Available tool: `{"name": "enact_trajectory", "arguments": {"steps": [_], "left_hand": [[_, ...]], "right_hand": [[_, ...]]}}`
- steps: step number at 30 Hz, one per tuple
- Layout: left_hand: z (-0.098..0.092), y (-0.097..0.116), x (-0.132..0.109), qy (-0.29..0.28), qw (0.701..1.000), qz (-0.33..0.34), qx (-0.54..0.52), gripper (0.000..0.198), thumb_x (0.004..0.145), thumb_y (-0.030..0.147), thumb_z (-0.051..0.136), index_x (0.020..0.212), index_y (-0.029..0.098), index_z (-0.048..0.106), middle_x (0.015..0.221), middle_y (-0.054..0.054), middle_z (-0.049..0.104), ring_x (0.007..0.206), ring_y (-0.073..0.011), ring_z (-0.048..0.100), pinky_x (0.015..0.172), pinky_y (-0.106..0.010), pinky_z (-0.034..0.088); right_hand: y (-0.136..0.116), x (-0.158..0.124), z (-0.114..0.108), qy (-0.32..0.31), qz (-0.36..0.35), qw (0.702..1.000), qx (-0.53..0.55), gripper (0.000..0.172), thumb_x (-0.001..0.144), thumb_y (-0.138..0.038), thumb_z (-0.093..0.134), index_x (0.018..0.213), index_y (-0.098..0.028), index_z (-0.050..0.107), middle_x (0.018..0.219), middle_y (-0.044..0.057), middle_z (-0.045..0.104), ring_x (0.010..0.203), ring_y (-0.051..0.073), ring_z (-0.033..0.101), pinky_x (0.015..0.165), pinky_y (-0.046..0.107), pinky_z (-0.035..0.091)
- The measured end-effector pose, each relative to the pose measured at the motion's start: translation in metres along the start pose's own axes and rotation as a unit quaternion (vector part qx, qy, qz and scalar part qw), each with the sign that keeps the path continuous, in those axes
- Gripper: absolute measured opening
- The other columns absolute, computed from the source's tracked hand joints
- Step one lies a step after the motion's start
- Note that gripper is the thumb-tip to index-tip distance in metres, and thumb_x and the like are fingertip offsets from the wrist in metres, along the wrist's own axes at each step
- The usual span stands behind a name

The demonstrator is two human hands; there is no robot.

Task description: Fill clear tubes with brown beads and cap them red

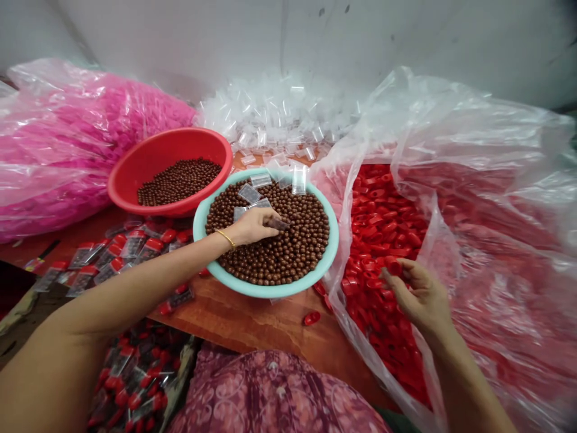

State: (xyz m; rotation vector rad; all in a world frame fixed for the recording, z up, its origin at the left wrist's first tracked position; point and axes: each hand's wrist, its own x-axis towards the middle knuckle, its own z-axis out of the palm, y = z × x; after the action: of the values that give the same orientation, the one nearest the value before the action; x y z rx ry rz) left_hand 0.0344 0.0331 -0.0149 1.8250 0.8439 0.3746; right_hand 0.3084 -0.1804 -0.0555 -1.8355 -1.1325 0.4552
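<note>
Head view, left hand: a small clear box (279,223) is gripped between thumb and fingers by the left hand (255,227), just above the brown balls (274,264) in the pale green bowl (265,292).
Right hand: a red cap (393,265) is pinched at the fingertips by the right hand (421,294), over the open plastic bag (346,228) of red caps.
Clear box: light, stiff and rather slippery, by the look of it; best taken by its long sides, with the mouth left uncovered (which end is open cannot be told).
Red cap: probably light and firm; best held by its rim.
Brown balls: likely to roll if spilled.
Bowl rim: raised all round, so the left wrist must be lifted over it.
Bag edge: soft and loose, easily snagged by the right forearm.
Table (225,316): a narrow strip is left before the bowl, where one loose cap (311,318) is found.
</note>
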Motion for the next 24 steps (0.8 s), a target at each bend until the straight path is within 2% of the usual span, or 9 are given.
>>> {"name": "enact_trajectory", "arguments": {"steps": [3,5,9,13,16,19,20,22,24], "left_hand": [[-0.003,0.002,-0.009,-0.005,0.981,0.007,-0.193,0.027,0.061,0.013,0.068,0.085,0.012,0.057,0.081,0.0,0.064,0.075,-0.01,0.06,0.073,-0.023,0.045],[-0.004,0.008,-0.016,-0.009,0.967,0.019,-0.255,0.032,0.061,0.015,0.071,0.09,0.013,0.057,0.089,-0.002,0.065,0.083,-0.011,0.061,0.078,-0.025,0.045],[-0.005,0.02,-0.028,-0.021,0.957,0.05,-0.286,0.031,0.066,0.021,0.074,0.09,0.012,0.058,0.088,-0.003,0.066,0.083,-0.011,0.061,0.081,-0.026,0.045],[-0.003,0.022,-0.031,-0.028,0.953,0.082,-0.291,0.026,0.071,0.025,0.071,0.085,0.014,0.052,0.087,-0.004,0.067,0.082,-0.0109,0.062,0.078,-0.025,0.046],[0.001,0.018,-0.029,-0.049,0.957,0.086,-0.273,0.024,0.074,0.025,0.069,0.085,0.014,0.051,0.086,-0.005,0.067,0.082,-0.0119,0.063,0.075,-0.025,0.046],[0.003,0.016,-0.028,-0.042,0.965,0.105,-0.236,0.023,0.075,0.024,0.068,0.089,0.013,0.053,0.082,-0.003,0.066,0.079,-0.0111,0.062,0.076,-0.025,0.046],[0.004,0.016,-0.028,-0.035,0.967,0.111,-0.227,0.023,0.075,0.024,0.067,0.09,0.013,0.054,0.081,-0.002,0.065,0.078,-0.0108,0.062,0.075,-0.025,0.046],[0.004,0.016,-0.029,-0.023,0.968,0.119,-0.219,0.026,0.074,0.026,0.068,0.092,0.014,0.054,0.08,0.0,0.062,0.074,-0.0099,0.06,0.071,-0.024,0.047],[0.005,0.017,-0.03,-0.023,0.971,0.115,-0.21,0.028,0.074,0.03,0.068,0.091,0.014,0.053,0.074,0.002,0.06,0.065,-0.0083,0.058,0.064,-0.022,0.047]], "right_hand": [[-0.013,0.001,0.004,0.0,0.043,0.997,0.063,0.03,0.073,-0.043,0.064,0.092,-0.021,0.057,0.066,-0.002,0.061,0.048,0.012,0.053,0.045,0.026,0.046],[-0.028,0.004,0.008,-0.005,0.053,0.995,0.085,0.027,0.072,-0.04,0.064,0.089,-0.021,0.058,0.062,-0.003,0.058,0.047,0.011,0.05,0.043,0.025,0.043],[-0.061,0.014,0.02,-0.051,0.05,0.987,0.144,0.019,0.07,-0.037,0.061,0.078,-0.02,0.058,0.058,-0.004,0.055,0.044,0.01,0.047,0.042,0.024,0.041],[-0.093,0.021,0.036,-0.109,0.022,0.973,0.204,0.018,0.071,-0.037,0.06,0.073,-0.019,0.057,0.061,-0.002,0.061,0.043,0.01,0.051,0.043,0.024,0.045],[-0.113,0.027,0.05,-0.137,-0.026,0.969,0.202,0.017,0.072,-0.034,0.063,0.067,-0.02,0.056,0.054,-0.003,0.06,0.045,0.011,0.054,0.046,0.024,0.047],[-0.126,0.037,0.066,-0.123,-0.089,0.977,0.152,0.012,0.075,-0.031,0.06,0.076,-0.02,0.062,0.047,-0.006,0.053,0.041,0.011,0.049,0.044,0.024,0.045],[-0.129,0.041,0.073,-0.11,-0.119,0.979,0.121,0.014,0.077,-0.031,0.058,0.083,-0.02,0.065,0.05,-0.006,0.055,0.044,0.011,0.052,0.047,0.024,0.047],[-0.132,0.049,0.085,-0.082,-0.188,0.978,0.046,0.023,0.081,-0.029,0.054,0.099,-0.021,0.067,0.068,-0.002,0.066,0.061,0.014,0.062,0.061,0.028,0.052],[-0.134,0.055,0.096,-0.066,-0.268,0.961,-0.03,0.031,0.084,-0.027,0.05,0.111,-0.022,0.065,0.089,0.003,0.07,0.082,0.018,0.066,0.078,0.033,0.053]]}}
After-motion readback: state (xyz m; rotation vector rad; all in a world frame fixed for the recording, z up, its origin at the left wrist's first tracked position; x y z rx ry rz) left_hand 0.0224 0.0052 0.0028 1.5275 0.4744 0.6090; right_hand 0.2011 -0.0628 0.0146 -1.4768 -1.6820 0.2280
